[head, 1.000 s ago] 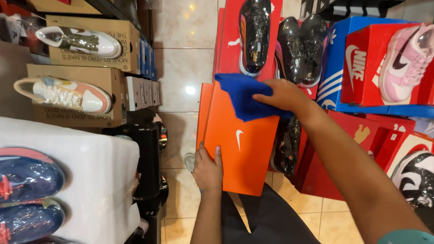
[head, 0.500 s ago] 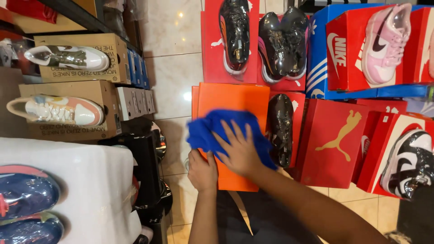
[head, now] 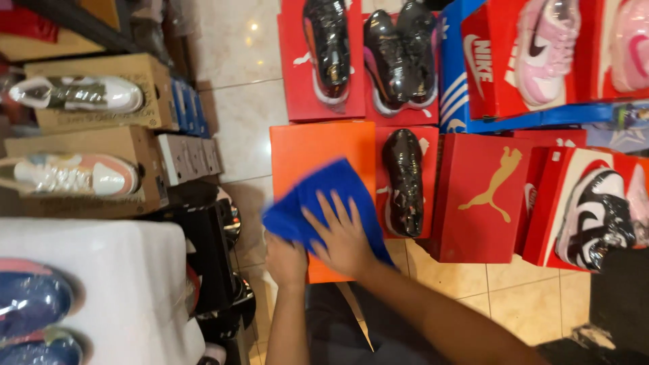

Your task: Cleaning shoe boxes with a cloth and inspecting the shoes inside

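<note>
Head view: the right hand, fingers spread flat, presses a blue cloth onto an orange shoebox lid among red shoeboxes on the tiled floor. The left hand grips the box's near edge, steadying it.

Warm indoor light falls from overhead, with small glare spots on the glossy cream tiled wall. Plastic wrap over the black shoes glints. The blue cloth shows motion blur. Lower left is dim; edges look soft.
</note>
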